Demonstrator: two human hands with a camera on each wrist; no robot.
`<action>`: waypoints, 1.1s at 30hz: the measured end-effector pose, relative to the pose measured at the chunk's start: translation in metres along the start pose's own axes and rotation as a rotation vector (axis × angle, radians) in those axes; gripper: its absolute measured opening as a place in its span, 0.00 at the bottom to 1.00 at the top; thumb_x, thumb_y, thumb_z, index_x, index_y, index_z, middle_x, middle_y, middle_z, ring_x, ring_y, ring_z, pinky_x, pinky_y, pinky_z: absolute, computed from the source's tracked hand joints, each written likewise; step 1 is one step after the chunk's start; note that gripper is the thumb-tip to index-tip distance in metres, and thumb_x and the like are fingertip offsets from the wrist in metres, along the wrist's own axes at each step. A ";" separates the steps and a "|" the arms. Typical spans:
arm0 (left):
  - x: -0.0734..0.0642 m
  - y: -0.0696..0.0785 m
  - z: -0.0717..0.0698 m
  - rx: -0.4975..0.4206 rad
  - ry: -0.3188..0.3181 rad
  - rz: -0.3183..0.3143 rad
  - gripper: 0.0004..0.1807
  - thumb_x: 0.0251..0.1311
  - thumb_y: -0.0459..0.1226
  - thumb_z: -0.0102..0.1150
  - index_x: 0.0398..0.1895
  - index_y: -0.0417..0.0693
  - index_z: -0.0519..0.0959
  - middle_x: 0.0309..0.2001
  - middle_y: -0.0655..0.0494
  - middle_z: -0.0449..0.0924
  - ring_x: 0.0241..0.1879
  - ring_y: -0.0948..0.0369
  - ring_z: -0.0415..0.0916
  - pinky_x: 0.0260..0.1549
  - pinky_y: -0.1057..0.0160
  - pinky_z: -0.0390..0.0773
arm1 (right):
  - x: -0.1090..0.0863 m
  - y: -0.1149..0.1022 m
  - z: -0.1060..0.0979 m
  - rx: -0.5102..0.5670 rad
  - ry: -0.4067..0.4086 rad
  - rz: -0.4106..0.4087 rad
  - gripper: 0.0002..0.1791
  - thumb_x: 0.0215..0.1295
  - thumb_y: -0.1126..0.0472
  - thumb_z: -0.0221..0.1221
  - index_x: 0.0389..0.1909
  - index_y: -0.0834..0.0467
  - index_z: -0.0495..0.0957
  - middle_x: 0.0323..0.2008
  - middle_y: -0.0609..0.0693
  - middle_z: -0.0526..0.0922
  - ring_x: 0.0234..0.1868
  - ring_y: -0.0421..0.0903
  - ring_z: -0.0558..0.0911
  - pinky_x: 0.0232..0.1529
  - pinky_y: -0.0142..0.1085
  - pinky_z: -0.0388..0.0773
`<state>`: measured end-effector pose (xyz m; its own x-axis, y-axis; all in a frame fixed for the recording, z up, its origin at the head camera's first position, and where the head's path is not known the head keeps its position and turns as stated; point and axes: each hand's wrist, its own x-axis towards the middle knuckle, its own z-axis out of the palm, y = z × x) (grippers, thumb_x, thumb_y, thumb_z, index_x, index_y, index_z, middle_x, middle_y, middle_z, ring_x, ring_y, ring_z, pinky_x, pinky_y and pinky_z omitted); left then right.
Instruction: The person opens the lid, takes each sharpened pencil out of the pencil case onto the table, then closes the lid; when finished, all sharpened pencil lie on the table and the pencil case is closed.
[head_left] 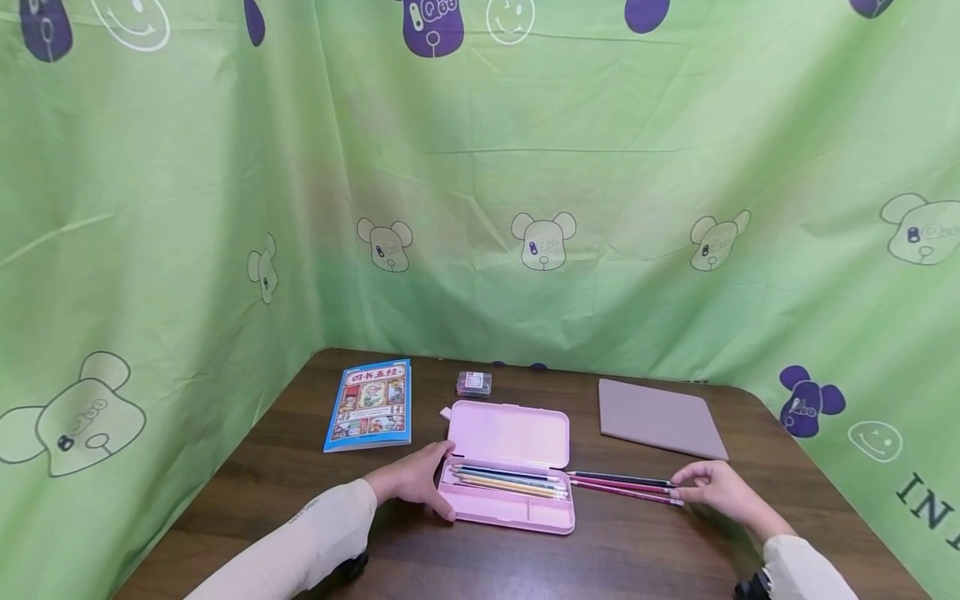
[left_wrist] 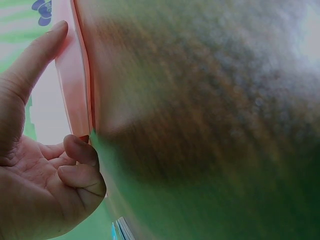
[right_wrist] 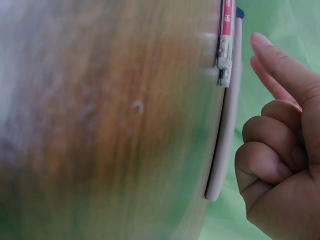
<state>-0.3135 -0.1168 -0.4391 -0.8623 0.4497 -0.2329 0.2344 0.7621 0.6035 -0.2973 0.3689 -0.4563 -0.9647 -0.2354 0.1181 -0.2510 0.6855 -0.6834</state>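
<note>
A pink pencil case (head_left: 510, 433) lies with its lid raised on the table. In its tray are several pencils (head_left: 510, 482). My left hand (head_left: 416, 481) holds the case's left end, thumb along the front side and the other fingers bent at the end. The left wrist view shows that thumb on the case wall (left_wrist: 74, 75). To the right of the case lie dark and pink-red pencils (head_left: 626, 487). My right hand (head_left: 716, 493) is at their eraser ends. In the right wrist view its index finger and thumb are extended, apart from the pencils (right_wrist: 227, 40), the other fingers curled.
A blue-edged book (head_left: 371, 404) lies at the back left. Behind the case stands a small clear box (head_left: 474, 383). A flat mauve-grey pad or notebook (head_left: 660, 417) lies at the back right. Green printed cloth (head_left: 525, 317) hangs behind the table.
</note>
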 end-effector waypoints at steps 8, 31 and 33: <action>0.000 0.002 0.000 -0.005 0.002 0.000 0.57 0.34 0.49 0.76 0.68 0.45 0.53 0.65 0.44 0.57 0.61 0.47 0.60 0.61 0.40 0.61 | 0.006 -0.008 0.004 0.022 0.007 -0.017 0.15 0.49 0.62 0.67 0.34 0.69 0.79 0.14 0.37 0.56 0.16 0.31 0.56 0.16 0.31 0.60; 0.001 0.001 0.001 -0.017 -0.002 -0.019 0.57 0.34 0.50 0.76 0.68 0.46 0.53 0.66 0.45 0.57 0.61 0.48 0.60 0.61 0.41 0.60 | 0.045 -0.054 0.052 0.047 -0.143 -0.153 0.12 0.50 0.60 0.67 0.32 0.65 0.82 0.11 0.37 0.59 0.13 0.30 0.57 0.13 0.28 0.57; 0.002 0.001 0.001 -0.012 -0.002 -0.016 0.57 0.34 0.50 0.75 0.68 0.46 0.53 0.66 0.44 0.57 0.61 0.48 0.60 0.61 0.41 0.60 | 0.049 -0.059 0.056 0.044 -0.153 -0.158 0.12 0.50 0.59 0.67 0.32 0.64 0.82 0.11 0.38 0.59 0.13 0.30 0.57 0.13 0.27 0.57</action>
<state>-0.3145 -0.1150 -0.4398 -0.8649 0.4384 -0.2443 0.2153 0.7638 0.6085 -0.3250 0.2785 -0.4507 -0.8896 -0.4413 0.1178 -0.3908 0.6018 -0.6965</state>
